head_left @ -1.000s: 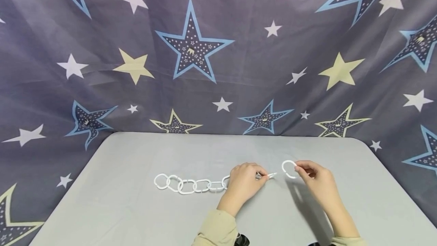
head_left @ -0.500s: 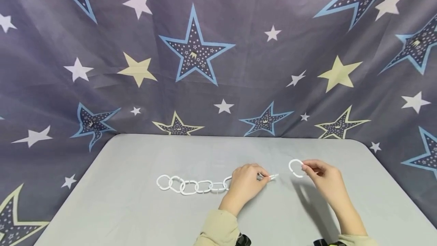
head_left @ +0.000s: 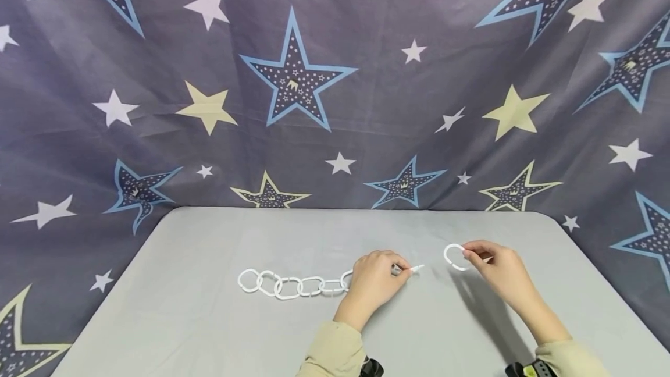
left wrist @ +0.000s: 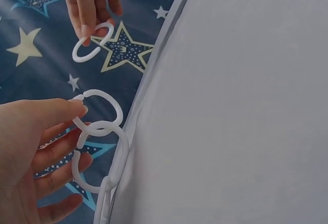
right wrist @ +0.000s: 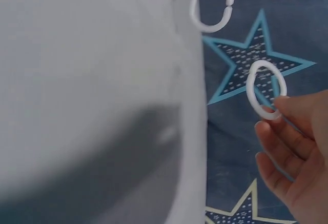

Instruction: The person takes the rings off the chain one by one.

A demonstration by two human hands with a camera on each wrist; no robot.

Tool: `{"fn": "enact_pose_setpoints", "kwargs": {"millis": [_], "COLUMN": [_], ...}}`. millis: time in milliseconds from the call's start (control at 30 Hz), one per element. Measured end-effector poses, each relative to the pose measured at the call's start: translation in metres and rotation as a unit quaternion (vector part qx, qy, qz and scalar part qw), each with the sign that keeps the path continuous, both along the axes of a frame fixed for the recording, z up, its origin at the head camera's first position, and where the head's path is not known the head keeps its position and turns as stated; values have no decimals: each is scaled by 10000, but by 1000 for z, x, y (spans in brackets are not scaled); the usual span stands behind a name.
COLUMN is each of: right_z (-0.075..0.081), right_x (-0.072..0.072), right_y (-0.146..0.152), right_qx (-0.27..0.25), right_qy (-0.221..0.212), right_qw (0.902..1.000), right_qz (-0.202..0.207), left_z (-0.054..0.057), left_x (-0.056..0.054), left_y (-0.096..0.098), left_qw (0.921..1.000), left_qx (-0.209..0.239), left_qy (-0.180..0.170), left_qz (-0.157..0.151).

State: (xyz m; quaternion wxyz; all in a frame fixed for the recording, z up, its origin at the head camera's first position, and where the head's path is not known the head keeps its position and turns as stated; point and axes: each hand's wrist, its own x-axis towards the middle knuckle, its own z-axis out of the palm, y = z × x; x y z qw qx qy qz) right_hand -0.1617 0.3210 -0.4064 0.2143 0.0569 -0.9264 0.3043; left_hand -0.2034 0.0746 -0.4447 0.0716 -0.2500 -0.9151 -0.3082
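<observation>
The right hand point(head_left: 497, 272) pinches a loose ring point(head_left: 454, 256); the left hand point(head_left: 374, 281) pinches the chain point(head_left: 293, 285) at 9 o'clock. Only the left wrist view shows, probably, its end ring point(left wrist: 100, 112) open.

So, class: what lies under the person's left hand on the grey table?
The left hand covers the chain's right end. An open end link pokes out past its fingertips; the links under the palm are hidden in the head view.
</observation>
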Motion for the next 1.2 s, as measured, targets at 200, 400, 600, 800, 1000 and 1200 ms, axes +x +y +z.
{"fn": "enact_pose_setpoints", "kwargs": {"millis": [200, 400, 600, 800, 1000, 1200], "right_z": [2, 2, -4, -16, -24, -30], "right_x": [-11, -25, -38, -46, -60, -70], "right_y": [14, 27, 31, 35, 38, 38], "right_qx": [61, -164, -360, -446, -443, -585], "right_qy": [-159, -456, -843, -969, -878, -1033], "right_qw": [9998, 9985, 9955, 9940, 9948, 9926], "right_qz": [142, 243, 244, 241, 254, 271], "left_z": [1, 3, 3, 1, 1, 0], "left_x": [0, -1, 1, 4, 2, 2], "left_y": [0, 0, -2, -1, 1, 2], "left_qw": [10000, 9999, 10000, 10000, 10000, 9999], "left_qx": [-28, -18, -25, -67, -72, -82], "left_qy": [70, 105, -6, -46, 19, 76], "left_qz": [-19, -34, -35, -54, -59, -45]}}
